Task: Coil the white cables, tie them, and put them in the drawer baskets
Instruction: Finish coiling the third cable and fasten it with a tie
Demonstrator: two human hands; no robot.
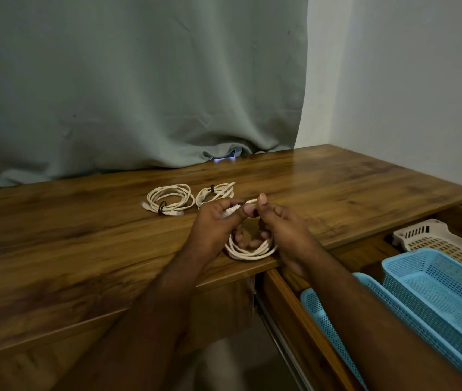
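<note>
- Two tied coils lie side by side mid-desk: left coil (169,199), right coil (215,191). They sit just beyond both hands, in the way of a straight reach forward.
- The desk (54,235) is bare wood left of the coils and along its right part.
- The curtain (128,88) hangs onto the desk's far edge and closes off the back.
- The wall (422,94) bounds the right side.
- The drawer (283,300) stands open at the right; the blue baskets (436,294) and white basket (444,241) fill it, open from above.
</note>
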